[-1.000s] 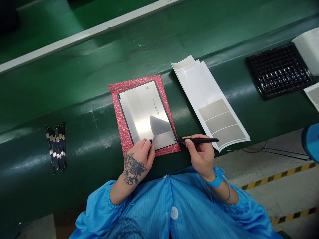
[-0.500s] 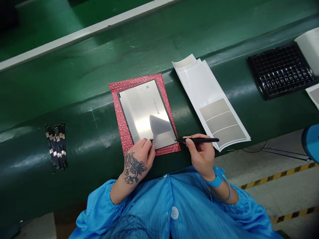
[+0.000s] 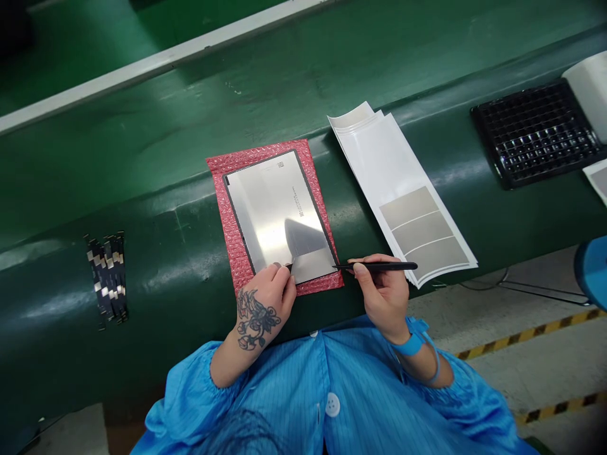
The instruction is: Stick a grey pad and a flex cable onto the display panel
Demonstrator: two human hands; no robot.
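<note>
A shiny silver panel (image 3: 275, 212) with a black border lies on a red bubble-wrap sheet (image 3: 227, 208) on the green belt. A grey sticker strip (image 3: 310, 264) lies along the panel's near edge. My left hand (image 3: 265, 300) rests at the panel's near left corner, fingers curled, fingertips pinching the sticker's left end. My right hand (image 3: 384, 291) is closed round black tweezers (image 3: 379, 266), whose tip touches the panel's near right corner.
A stack of white backing sheets (image 3: 403, 196) with grey stickers lies right of the panel. A black grid tray (image 3: 531, 136) and a white box (image 3: 590, 88) stand at the far right. A bundle of dark flex strips (image 3: 108, 278) lies at left.
</note>
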